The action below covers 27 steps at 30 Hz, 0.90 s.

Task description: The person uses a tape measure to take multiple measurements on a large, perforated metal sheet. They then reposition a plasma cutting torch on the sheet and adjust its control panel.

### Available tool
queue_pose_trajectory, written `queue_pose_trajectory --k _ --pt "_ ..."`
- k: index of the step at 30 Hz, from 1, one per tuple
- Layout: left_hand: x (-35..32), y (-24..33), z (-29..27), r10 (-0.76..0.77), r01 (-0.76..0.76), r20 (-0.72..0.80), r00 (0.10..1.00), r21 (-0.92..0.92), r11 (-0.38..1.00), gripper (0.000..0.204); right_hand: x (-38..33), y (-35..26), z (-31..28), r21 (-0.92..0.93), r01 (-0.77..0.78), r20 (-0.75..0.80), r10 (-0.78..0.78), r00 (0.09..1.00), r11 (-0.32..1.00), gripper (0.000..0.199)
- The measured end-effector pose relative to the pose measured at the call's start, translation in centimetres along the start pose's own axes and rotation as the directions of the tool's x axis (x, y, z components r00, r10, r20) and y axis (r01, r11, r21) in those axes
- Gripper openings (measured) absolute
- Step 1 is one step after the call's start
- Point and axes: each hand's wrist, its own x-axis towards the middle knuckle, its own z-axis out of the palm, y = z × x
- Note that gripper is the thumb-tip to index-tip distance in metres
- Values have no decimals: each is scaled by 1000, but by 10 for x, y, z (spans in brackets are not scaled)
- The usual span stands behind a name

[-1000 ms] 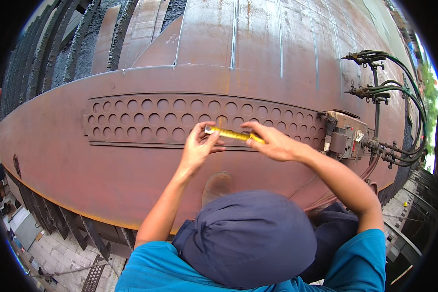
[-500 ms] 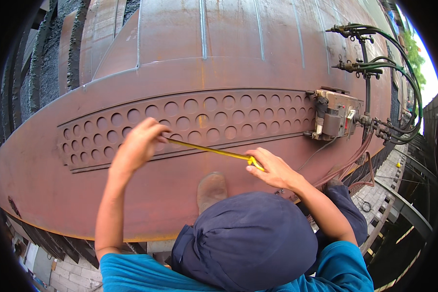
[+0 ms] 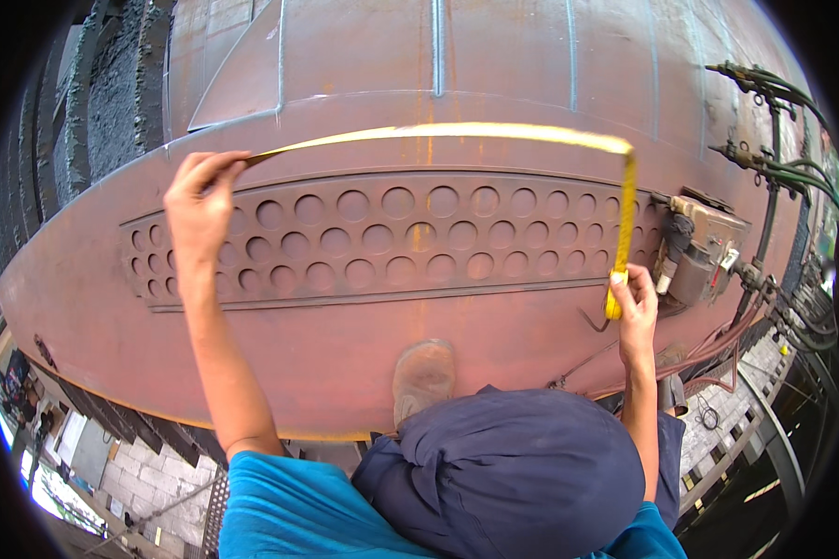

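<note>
Head view: how does each hand grip?

Left hand pinches the free end of the tape measure between thumb and fingertips. Right hand has its fingers closed on the yellow lower end, probably the case, though part of it is covered.

So where does the tape measure run?

Between the two hands. From the left hand it arches to the right, bends sharply, then drops to the right hand.

How would it handle?

Light, I'd judge: a thin, springy blade, fairly stiff until it folds, maybe slick, with edges to mind. Better held by the tip and the case than at the bend, where it could crease.

And around it?

A long strip with round holes lies on a reddish-brown metal plate. A boxy machine sits at the strip's right end, and a boot rests on the plate.
</note>
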Motion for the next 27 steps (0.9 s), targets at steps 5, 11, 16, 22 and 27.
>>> queue_pose_trajectory --k 5,11,16,22,27 --pt "-16 35 67 -223 250 121 967 -297 922 18 30 -43 77 177 49 -26 -45 999 983 25" --pt "-4 58 107 -479 478 92 873 -358 802 23 26 -78 161 104 -1 201 -20 979 995 39" --pt "-1 68 118 -514 520 89 853 -224 824 25 14 -61 180 140 -105 290 60 955 985 43" --pt "-2 71 118 -557 558 41 830 -98 824 22 0 -58 177 65 -108 351 79 933 992 47" --pt "-3 68 124 -558 555 -2 830 -89 827 22 -1 -42 187 -49 -46 324 59 944 998 60"
